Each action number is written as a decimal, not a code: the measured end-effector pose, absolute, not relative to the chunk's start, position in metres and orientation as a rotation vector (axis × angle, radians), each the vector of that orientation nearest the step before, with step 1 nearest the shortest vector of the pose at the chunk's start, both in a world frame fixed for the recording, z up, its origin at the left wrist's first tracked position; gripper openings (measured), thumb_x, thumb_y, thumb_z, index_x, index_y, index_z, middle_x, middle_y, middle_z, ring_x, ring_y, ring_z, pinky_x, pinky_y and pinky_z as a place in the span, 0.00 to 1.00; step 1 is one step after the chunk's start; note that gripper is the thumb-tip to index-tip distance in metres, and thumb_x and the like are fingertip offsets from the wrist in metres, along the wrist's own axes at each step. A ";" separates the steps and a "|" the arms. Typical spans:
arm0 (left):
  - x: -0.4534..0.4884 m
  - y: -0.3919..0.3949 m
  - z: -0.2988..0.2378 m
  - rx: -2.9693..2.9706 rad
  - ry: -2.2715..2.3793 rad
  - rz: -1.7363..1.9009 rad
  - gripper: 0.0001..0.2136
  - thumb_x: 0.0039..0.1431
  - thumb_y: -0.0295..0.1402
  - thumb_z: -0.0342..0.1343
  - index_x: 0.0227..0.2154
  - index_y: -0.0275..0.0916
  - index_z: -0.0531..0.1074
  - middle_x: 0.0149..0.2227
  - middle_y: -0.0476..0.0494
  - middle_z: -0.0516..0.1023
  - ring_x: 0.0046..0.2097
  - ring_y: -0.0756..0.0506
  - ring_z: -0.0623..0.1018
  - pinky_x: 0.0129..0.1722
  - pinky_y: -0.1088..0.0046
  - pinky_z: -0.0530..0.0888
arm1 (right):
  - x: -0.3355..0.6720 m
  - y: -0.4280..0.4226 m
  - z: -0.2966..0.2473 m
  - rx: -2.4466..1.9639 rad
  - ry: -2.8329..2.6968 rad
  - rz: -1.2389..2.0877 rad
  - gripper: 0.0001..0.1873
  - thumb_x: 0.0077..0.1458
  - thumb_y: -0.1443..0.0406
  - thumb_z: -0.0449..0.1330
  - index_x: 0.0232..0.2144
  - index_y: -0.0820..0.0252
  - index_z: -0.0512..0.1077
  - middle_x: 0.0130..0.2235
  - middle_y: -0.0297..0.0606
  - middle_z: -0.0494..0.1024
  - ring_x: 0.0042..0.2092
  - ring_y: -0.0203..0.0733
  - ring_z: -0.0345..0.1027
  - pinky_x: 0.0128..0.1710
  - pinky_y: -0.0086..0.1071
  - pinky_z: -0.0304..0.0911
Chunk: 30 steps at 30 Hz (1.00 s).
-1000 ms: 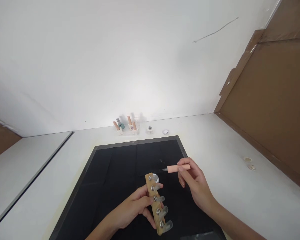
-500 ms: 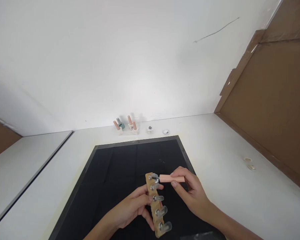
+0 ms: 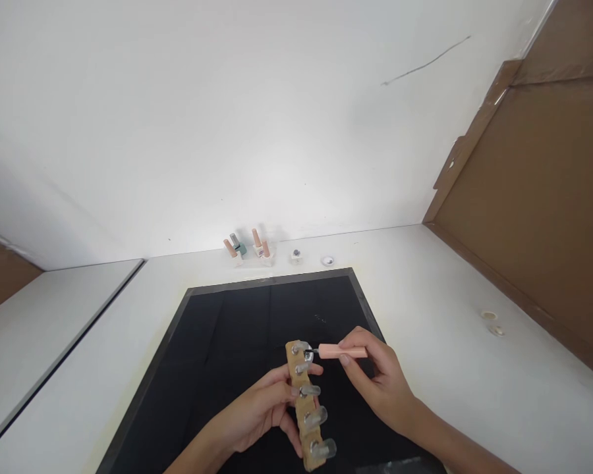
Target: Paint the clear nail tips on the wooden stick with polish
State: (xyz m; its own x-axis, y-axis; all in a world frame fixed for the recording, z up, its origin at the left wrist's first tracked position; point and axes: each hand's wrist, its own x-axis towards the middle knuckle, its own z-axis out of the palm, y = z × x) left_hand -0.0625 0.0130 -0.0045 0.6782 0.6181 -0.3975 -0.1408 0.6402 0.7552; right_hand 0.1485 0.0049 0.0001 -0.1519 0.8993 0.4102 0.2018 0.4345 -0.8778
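Observation:
My left hand grips a tan wooden strip that carries several clear nail tips on metal pegs. It holds the strip above the black mat. My right hand pinches a peach-handled polish brush between thumb and fingers. The brush tip touches the topmost nail tip on the strip.
Several small polish bottles stand against the white wall at the back of the white table. Two small round items lie beside them. Two small discs lie at the right. A brown board leans at the right.
My right hand moved the brush down and left, from above the mat to the topmost nail tip. The strip in my left hand shifted slightly.

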 end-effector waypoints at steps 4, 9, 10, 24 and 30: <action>-0.063 0.014 -0.005 0.757 0.683 0.476 0.19 0.51 0.30 0.54 0.48 0.35 0.68 0.32 0.42 0.73 0.34 0.44 0.76 0.23 0.70 0.76 | 0.149 0.006 0.000 -0.995 -1.613 0.802 0.04 0.58 0.68 0.53 0.31 0.55 0.66 0.27 0.33 0.66 0.27 0.37 0.60 0.25 0.30 0.56; -0.065 0.014 -0.007 0.765 0.674 0.482 0.18 0.51 0.30 0.54 0.47 0.35 0.68 0.32 0.42 0.73 0.33 0.44 0.76 0.23 0.70 0.76 | 0.149 0.006 -0.003 -0.986 -1.562 0.810 0.04 0.58 0.68 0.53 0.32 0.54 0.67 0.28 0.34 0.68 0.28 0.38 0.62 0.26 0.30 0.57; -0.065 0.014 -0.007 0.766 0.677 0.483 0.18 0.51 0.30 0.54 0.47 0.35 0.68 0.32 0.42 0.74 0.33 0.44 0.76 0.23 0.70 0.76 | 0.149 0.006 -0.003 -0.980 -1.553 0.818 0.04 0.58 0.68 0.53 0.33 0.54 0.67 0.29 0.34 0.68 0.28 0.38 0.62 0.26 0.30 0.57; -0.063 0.013 -0.011 0.832 0.727 0.437 0.18 0.50 0.29 0.55 0.47 0.38 0.69 0.32 0.43 0.75 0.34 0.43 0.77 0.26 0.68 0.76 | 0.152 0.002 -0.004 -0.922 -1.668 0.922 0.04 0.59 0.67 0.54 0.36 0.53 0.68 0.29 0.34 0.70 0.27 0.38 0.62 0.26 0.31 0.57; -0.062 0.013 -0.010 0.837 0.736 0.421 0.19 0.49 0.28 0.55 0.47 0.37 0.69 0.31 0.43 0.75 0.34 0.43 0.78 0.26 0.67 0.76 | 0.150 0.004 -0.003 -0.940 -1.653 0.917 0.04 0.59 0.66 0.54 0.36 0.53 0.68 0.29 0.33 0.70 0.27 0.37 0.61 0.26 0.30 0.57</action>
